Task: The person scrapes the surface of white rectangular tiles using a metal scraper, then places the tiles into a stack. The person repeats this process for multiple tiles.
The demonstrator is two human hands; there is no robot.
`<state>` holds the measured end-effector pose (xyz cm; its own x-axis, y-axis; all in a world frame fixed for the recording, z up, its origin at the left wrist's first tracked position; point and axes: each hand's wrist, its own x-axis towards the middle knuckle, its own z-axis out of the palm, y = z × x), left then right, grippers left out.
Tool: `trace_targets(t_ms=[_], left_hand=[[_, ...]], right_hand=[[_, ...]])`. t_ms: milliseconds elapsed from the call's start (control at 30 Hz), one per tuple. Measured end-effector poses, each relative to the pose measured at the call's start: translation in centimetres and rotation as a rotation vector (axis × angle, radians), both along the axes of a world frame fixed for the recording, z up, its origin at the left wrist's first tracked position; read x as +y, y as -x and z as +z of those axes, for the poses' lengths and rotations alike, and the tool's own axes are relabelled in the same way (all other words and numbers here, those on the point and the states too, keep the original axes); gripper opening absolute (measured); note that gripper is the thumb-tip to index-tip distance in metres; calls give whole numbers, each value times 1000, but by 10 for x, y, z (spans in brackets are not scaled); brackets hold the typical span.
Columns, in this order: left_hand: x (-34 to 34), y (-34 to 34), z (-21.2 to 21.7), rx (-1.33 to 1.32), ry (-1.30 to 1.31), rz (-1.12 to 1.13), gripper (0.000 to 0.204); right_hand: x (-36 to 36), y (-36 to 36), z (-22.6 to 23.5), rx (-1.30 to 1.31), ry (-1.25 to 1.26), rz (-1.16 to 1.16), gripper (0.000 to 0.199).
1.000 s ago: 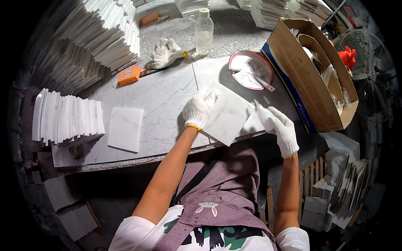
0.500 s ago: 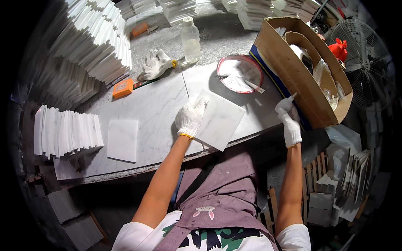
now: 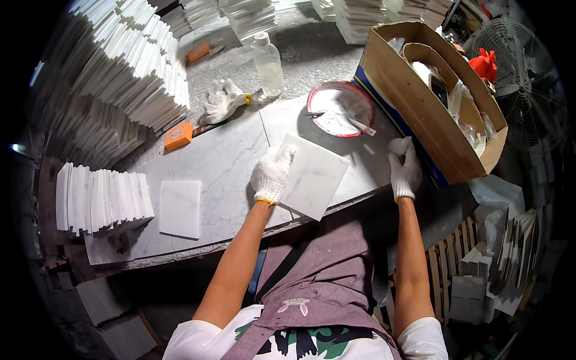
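My left hand (image 3: pixel 270 176), in a white knit glove with a yellow cuff, grips the left edge of a square white marble tile (image 3: pixel 318 180), thumb on top and the other fingers hidden. The tile is held at a slant over the front of the table. In my gloved right hand (image 3: pixel 406 174), beside the cardboard box, is a small white rounded squeeze bottle (image 3: pixel 398 146); my fingers wrap it and hide its lower part. Behind the tile stands a red-rimmed bowl (image 3: pixel 371 113) of white paste with a flat-bladed tool (image 3: pixel 362 126) lying in it.
A second tile (image 3: pixel 180 209) lies left on the marble tabletop (image 3: pixel 222 174), near a row of upright tiles (image 3: pixel 105 201). Farther back are an orange block (image 3: pixel 178 137), spare gloves (image 3: pixel 222 103) and a clear bottle (image 3: pixel 268 66). An open cardboard box (image 3: pixel 420 102) stands right; a fan (image 3: pixel 519 78) is beyond.
My right hand has drawn slightly nearer and left and turned the squeeze bottle, whose nozzle no longer points out to the upper right. The left hand keeps its hold on the tile.
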<state>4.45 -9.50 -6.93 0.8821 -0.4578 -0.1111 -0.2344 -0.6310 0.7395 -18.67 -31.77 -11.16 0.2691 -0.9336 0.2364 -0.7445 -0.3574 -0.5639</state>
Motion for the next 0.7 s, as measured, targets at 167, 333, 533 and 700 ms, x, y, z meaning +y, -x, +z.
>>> trace_targets(t_ms=[167, 333, 533, 700], left_hand=[[1, -2, -4, -12, -9, -3, 41], [1, -3, -4, -23, -4, 3, 41], [3, -1, -1, -9, 64, 23, 36], [1, -10, -8, 17, 74, 20, 40]], right_hand=[[11, 5, 20, -152, -155, 22, 69], [39, 17, 22, -477, -131, -30, 67], [66, -33, 76, -520, -260, 220, 55], [34, -69, 87, -86, -130, 260, 48]])
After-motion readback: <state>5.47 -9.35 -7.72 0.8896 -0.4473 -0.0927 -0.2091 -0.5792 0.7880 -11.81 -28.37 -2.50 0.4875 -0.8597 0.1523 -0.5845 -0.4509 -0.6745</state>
